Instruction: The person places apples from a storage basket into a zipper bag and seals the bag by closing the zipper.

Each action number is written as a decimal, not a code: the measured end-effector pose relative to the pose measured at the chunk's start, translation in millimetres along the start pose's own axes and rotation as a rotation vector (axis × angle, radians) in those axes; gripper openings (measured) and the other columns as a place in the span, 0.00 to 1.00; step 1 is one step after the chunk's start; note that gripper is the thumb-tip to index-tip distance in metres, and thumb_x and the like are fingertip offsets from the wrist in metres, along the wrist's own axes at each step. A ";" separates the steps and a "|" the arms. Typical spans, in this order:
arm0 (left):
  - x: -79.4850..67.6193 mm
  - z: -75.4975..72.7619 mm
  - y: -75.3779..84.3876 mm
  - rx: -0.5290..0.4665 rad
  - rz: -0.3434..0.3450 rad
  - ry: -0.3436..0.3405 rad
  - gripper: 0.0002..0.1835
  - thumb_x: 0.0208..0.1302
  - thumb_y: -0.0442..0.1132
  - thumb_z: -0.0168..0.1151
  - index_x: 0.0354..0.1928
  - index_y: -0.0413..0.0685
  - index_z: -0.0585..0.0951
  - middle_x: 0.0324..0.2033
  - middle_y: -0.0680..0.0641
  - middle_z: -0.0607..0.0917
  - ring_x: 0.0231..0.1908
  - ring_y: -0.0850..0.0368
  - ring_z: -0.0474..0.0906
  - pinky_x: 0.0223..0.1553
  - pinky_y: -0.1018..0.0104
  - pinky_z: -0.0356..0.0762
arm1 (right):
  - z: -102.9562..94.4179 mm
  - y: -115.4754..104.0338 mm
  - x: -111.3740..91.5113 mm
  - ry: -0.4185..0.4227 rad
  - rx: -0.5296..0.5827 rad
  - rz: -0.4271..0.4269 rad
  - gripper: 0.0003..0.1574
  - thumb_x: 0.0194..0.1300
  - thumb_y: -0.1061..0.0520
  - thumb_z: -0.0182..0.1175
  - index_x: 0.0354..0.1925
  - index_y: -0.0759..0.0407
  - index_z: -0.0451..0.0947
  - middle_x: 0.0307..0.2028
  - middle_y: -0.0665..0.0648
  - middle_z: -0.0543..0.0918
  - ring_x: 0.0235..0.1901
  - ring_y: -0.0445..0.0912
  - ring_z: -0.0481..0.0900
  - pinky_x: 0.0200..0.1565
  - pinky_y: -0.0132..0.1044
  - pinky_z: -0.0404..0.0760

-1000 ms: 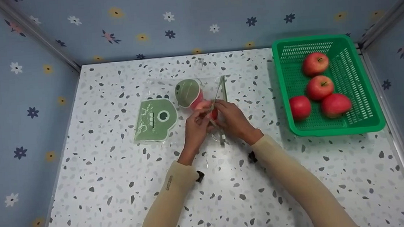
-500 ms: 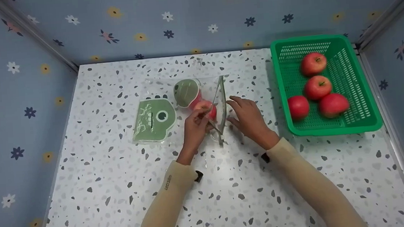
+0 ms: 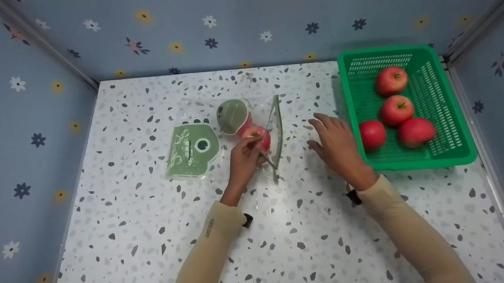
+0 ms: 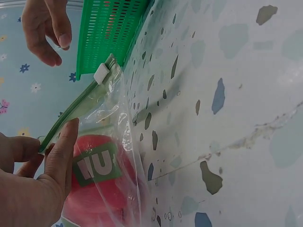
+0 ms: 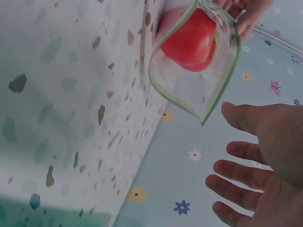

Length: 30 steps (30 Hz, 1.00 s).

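Observation:
A clear zip bag (image 3: pixel 194 152) printed with a green cartoon animal lies on the table, its mouth facing right and gaping. My left hand (image 3: pixel 242 160) pinches the upper edge of that mouth between thumb and fingers. Inside the bag sits a red apple (image 5: pixel 191 42) near the opening; more red shows behind the green round print, partly covered. A white slider (image 4: pixel 101 73) is at one end of the bag's green zip. My right hand (image 3: pixel 337 143) hovers between bag and basket, fingers spread and holding nothing.
At the right stands a green plastic basket (image 3: pixel 420 163) with several red apples (image 3: pixel 397 110) in it. The speckled white table (image 3: pixel 153 257) is bordered by flowered blue walls (image 3: pixel 242 20) at the back and sides.
My right hand has let go of the bag's mouth and moved right, toward the basket. The mouth now gapes wider, showing the apple. My left hand keeps its pinch in place.

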State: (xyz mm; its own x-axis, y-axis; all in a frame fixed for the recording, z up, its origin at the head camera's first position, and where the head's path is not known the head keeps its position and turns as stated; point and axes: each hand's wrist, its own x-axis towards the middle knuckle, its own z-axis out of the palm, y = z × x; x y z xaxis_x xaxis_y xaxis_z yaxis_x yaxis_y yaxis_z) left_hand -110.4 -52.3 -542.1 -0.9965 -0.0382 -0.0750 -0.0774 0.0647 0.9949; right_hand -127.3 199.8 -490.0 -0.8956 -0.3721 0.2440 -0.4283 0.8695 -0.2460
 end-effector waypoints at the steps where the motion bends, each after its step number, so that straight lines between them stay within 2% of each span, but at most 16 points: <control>1: -0.1 0.0 0.0 -0.002 -0.002 -0.001 0.12 0.77 0.30 0.60 0.58 0.35 0.82 0.53 0.38 0.84 0.48 0.54 0.80 0.39 0.75 0.86 | -3.4 2.0 -1.3 0.004 -0.001 0.008 0.31 0.67 0.59 0.73 0.64 0.67 0.75 0.66 0.67 0.77 0.62 0.66 0.77 0.65 0.61 0.75; 9: -0.9 -0.1 -0.5 -0.030 -0.033 -0.009 0.12 0.79 0.31 0.58 0.58 0.37 0.82 0.50 0.40 0.82 0.41 0.56 0.81 0.36 0.71 0.88 | -26.3 22.4 -12.0 0.041 0.002 0.104 0.30 0.70 0.59 0.71 0.65 0.67 0.76 0.66 0.67 0.78 0.65 0.65 0.75 0.67 0.62 0.75; 13: -0.2 0.1 -2.3 -0.043 -0.045 -0.012 0.13 0.78 0.30 0.58 0.59 0.36 0.82 0.52 0.38 0.84 0.42 0.56 0.83 0.37 0.69 0.89 | -33.8 35.3 -18.9 0.088 0.038 0.140 0.28 0.71 0.60 0.70 0.65 0.67 0.77 0.66 0.68 0.78 0.64 0.66 0.75 0.64 0.62 0.75; 20: 0.0 -0.8 -2.0 -0.039 -0.080 -0.010 0.13 0.78 0.30 0.58 0.59 0.37 0.82 0.51 0.37 0.84 0.44 0.54 0.84 0.41 0.63 0.91 | -43.1 55.1 -28.9 0.140 0.074 0.191 0.23 0.73 0.63 0.66 0.63 0.70 0.78 0.65 0.70 0.78 0.62 0.67 0.76 0.65 0.65 0.73; 26: -0.7 -1.1 -2.3 -0.057 -0.057 -0.013 0.13 0.78 0.28 0.57 0.59 0.35 0.82 0.53 0.36 0.84 0.46 0.49 0.85 0.43 0.55 0.92 | -48.0 68.4 -35.1 0.129 0.080 0.238 0.21 0.75 0.65 0.62 0.63 0.70 0.78 0.64 0.71 0.78 0.64 0.67 0.75 0.65 0.67 0.73; 30: -1.5 -1.1 -2.3 -0.052 -0.042 -0.014 0.13 0.77 0.27 0.57 0.59 0.33 0.81 0.54 0.36 0.84 0.46 0.47 0.85 0.43 0.56 0.92 | -48.7 77.0 -38.6 0.095 0.069 0.273 0.21 0.75 0.66 0.61 0.63 0.72 0.77 0.64 0.72 0.78 0.64 0.68 0.74 0.63 0.70 0.73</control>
State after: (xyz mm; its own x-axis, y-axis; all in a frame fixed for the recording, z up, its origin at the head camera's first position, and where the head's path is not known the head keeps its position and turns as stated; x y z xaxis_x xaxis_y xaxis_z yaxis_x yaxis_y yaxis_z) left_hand -108.7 -53.4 -544.2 -0.9927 -0.0259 -0.1175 -0.1178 0.0113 0.9930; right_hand -119.8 297.0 -472.7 -0.9648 -0.0925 0.2460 -0.1832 0.9079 -0.3770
